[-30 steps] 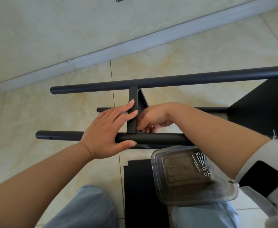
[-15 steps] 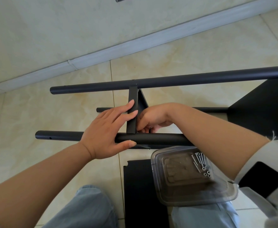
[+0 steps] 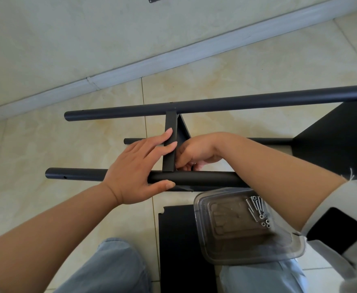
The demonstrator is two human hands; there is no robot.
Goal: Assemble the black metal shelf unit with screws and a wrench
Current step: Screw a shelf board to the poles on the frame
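Denim-covered knees sit at 6 o'clock, with a flat black panel (image 3: 181,250) on the floor between them; at about 5 o'clock a clear plastic tray (image 3: 245,227) rests on the right knee, a small cluster of screws (image 3: 259,210) and washers loose in its far corner; no wrench is visible.

Just beyond, near the centre, lies the near tube (image 3: 194,179) of the black metal shelf unit; the left hand (image 3: 139,166) steadies it, thumb pressed along its near side, straight fingers spread up against the upright crossbar (image 3: 170,144) that joins it; the right hand (image 3: 194,154) reaches in from 3 o'clock, its fingers curled at the foot of that crossbar; they seem to pinch something small at the joint, but what, I cannot tell.

Farther out, a thin rod (image 3: 135,141) shows at 10 o'clock behind the hands; the far tube (image 3: 215,103) crosses at 12 o'clock, and a dark shelf panel (image 3: 338,140) stands at 2 o'clock; the skirting and wall lie beyond.

Judged risks: if the left hand eases off, the crossbar could shift and the holes misalign, so a screw may cross-thread or drop onto the tiles; a knee twitch could tip the tray and scatter the hardware.
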